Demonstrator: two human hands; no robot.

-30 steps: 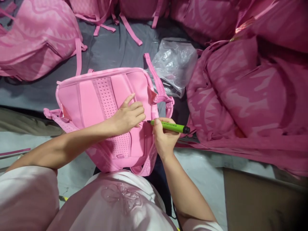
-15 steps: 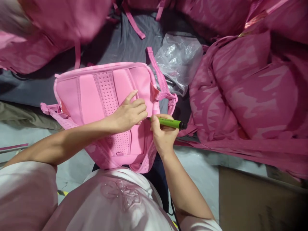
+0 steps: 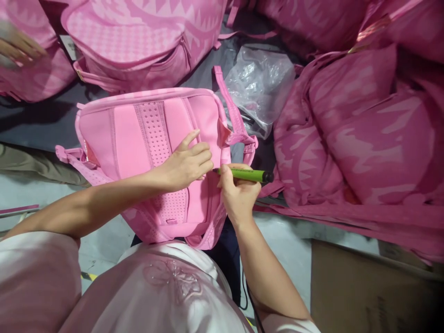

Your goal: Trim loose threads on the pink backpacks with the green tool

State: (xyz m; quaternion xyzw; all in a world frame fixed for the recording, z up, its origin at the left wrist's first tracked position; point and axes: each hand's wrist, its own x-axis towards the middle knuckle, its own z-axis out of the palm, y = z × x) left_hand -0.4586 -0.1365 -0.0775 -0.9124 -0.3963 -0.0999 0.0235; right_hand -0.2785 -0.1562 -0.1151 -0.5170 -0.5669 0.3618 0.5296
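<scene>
A pink backpack (image 3: 130, 134) lies with its padded back panel facing up and its straps out at the sides. My left hand (image 3: 190, 162) rests on the panel right of the perforated mesh strip, its fingers bent and gripping the padding; its thumb is mostly hidden. In my right hand (image 3: 241, 194) is a green marker pen (image 3: 248, 175), held between thumb and fingers at the backpack's right edge. The marker's dark tip points left toward my left fingertips, and its black end points right. Whether the tip touches the fabric I cannot tell.
A pink backpack (image 3: 138, 51) stands just beyond, and more pink camouflage bags (image 3: 374, 138) crowd the right. A clear plastic bag (image 3: 262, 78) lies on the dark cloth. Another person's hand (image 3: 21, 48) is at far left. A cardboard box (image 3: 364, 291) sits lower right.
The backpack beyond mine has come down onto the dark cloth from the upper left, and another person's hand now shows at far left. My right hand and marker have shifted slightly right.
</scene>
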